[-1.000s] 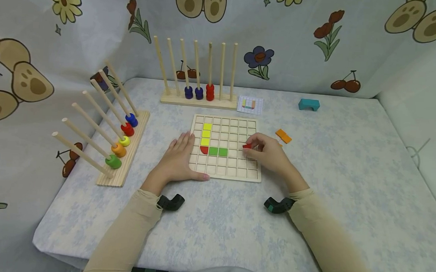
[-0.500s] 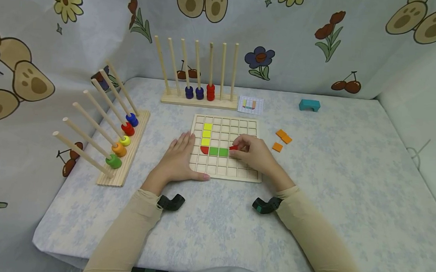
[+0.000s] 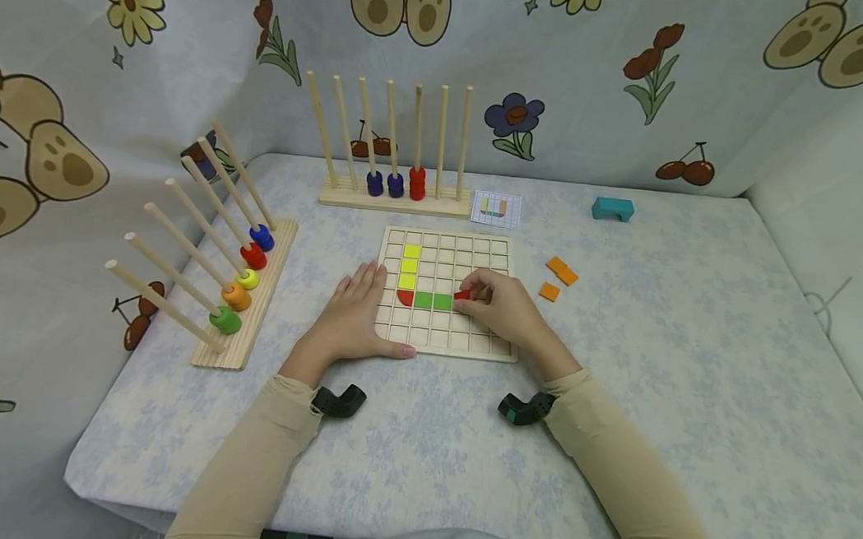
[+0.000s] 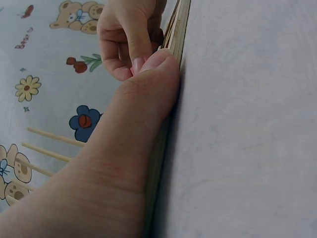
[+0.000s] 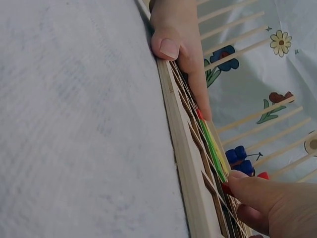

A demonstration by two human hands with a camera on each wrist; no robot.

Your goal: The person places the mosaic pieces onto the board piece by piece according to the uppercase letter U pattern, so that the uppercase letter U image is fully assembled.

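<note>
The person's right hand (image 3: 505, 307) pinches a red piece (image 3: 462, 295) just right of the green tiles (image 3: 442, 301) on the wooden grid board (image 3: 438, 337), while the left hand (image 3: 350, 318), fingers straight, rests at the board's left and near edges.

One word can be read. It is on the cloth wall (image 4: 47, 59), seen from the left wrist, and it looks like "Bears" (image 4: 23, 38). The letters are reddish brown and curly. They run up the picture on a slant, just beside a teddy bear drawing (image 4: 77, 17). The little card (image 3: 496, 209) on the bench (image 3: 420, 450) is too small to read for letters or numbers.
</note>
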